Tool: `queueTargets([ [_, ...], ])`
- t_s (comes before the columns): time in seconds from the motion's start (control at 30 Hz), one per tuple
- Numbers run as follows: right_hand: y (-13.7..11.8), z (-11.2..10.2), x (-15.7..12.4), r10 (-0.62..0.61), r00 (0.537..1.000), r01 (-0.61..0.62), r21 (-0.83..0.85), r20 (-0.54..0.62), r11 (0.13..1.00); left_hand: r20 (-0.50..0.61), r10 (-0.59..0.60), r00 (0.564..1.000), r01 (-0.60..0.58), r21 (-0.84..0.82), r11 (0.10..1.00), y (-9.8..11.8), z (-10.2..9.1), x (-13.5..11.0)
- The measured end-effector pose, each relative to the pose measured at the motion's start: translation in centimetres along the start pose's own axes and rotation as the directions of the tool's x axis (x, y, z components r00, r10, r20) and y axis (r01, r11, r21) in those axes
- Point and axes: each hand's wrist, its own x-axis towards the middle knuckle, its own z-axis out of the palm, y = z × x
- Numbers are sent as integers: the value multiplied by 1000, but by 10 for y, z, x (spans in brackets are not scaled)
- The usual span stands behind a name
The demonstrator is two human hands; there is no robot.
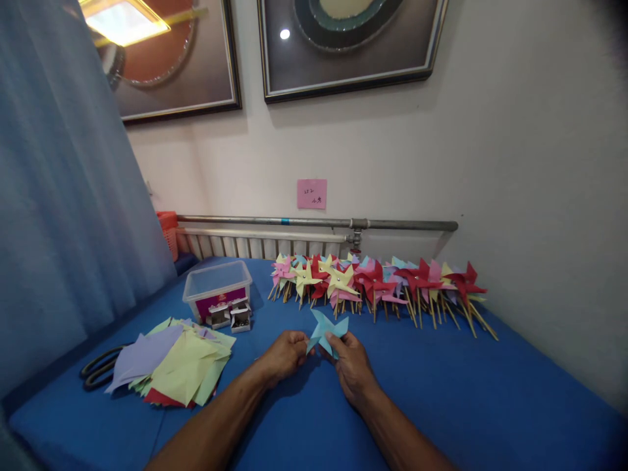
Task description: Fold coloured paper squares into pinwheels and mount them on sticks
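Pinwheel of light-blue paper sits just above the blue tabletop, between both hands. Left hand pinches its left point and right hand pinches its lower edge. Four points folded, no stick visible. Finished pinwheels on sticks line the wall behind. Paper stack at left looks unused, so much work seems left.

Blue pinwheel partly behind fingers
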Motion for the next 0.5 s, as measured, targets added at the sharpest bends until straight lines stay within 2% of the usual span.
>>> queueTargets([
  [0.17, -1, -3, 4, -24, 1000, 24, -4, -15, 1000, -31, 30, 999, -30, 10, 1000, -5, -3, 5],
  [0.27, -6, -10, 11, -67, 993, 68, 13, -94, 998, -79, 70, 994, -68, 34, 997, -8, -10, 9],
  [0.37, -11, -17, 18, -80, 981, 89, 43, -174, 995, -90, 103, 991, -93, 113, 989, -8, -15, 10],
  [0.5, -13, -21, 20, -76, 978, 89, 57, -197, 994, -65, 158, 985, -131, 309, 942, -10, -16, 7],
])
